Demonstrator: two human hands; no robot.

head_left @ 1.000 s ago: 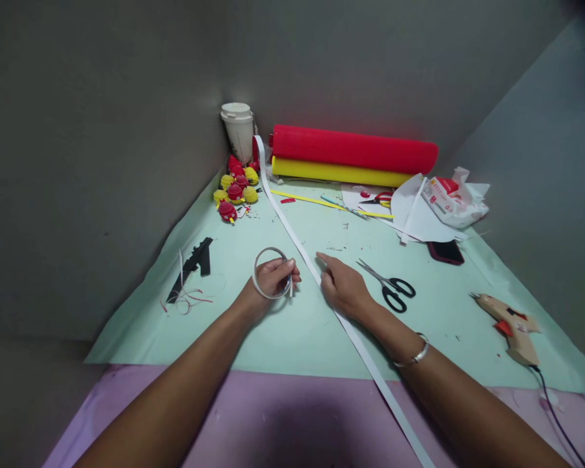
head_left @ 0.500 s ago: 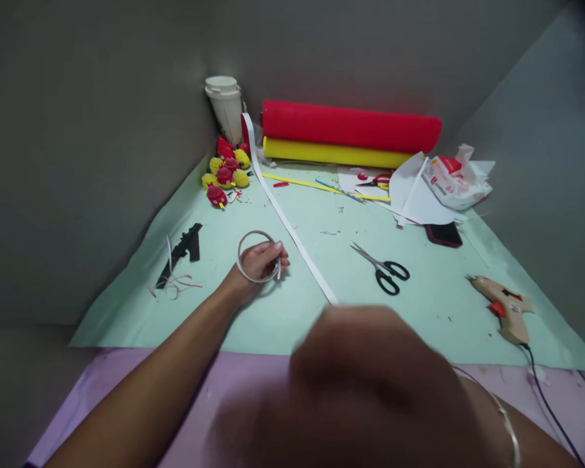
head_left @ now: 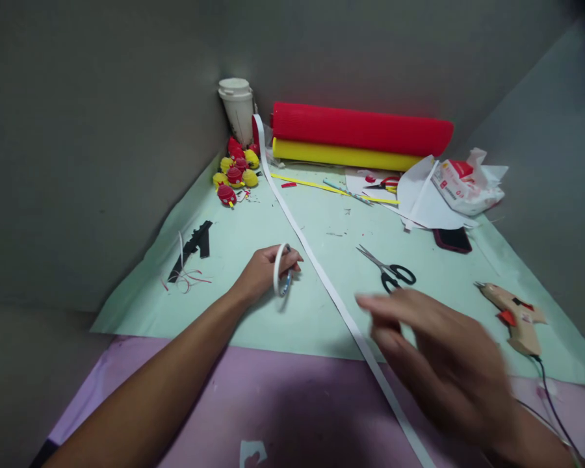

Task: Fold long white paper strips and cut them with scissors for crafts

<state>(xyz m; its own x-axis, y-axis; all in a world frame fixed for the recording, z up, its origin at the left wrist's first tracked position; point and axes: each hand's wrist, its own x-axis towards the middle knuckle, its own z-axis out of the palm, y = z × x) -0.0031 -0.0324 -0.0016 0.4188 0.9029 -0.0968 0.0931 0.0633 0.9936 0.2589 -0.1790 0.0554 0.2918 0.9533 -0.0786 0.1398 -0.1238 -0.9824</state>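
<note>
In my left hand [head_left: 272,265] is a thin white ring [head_left: 277,273], pinched between closed fingers and now seen nearly edge-on. Its inner face looks bluish. A long white strip [head_left: 322,273] runs diagonally from the red and yellow rolls to the bottom edge of the view. To the right of that strip hovers my right hand [head_left: 448,357], slightly blurred, index finger and thumb apart with nothing visible in them. Black-handled scissors [head_left: 385,266] lie just beyond it, their handles partly covered by its fingers.
A glue gun [head_left: 517,315] with its cord lies at right, near a phone [head_left: 452,240] and a tissue pack [head_left: 470,185]. Red [head_left: 361,127] and yellow rolls [head_left: 341,155] lie at the back. Small red and yellow balls [head_left: 234,174] cluster by a white cup [head_left: 238,110].
My right hand has moved down and right from the front middle, uncovering more of the white strip. The ring in my left hand has turned from face-on to nearly edge-on.
</note>
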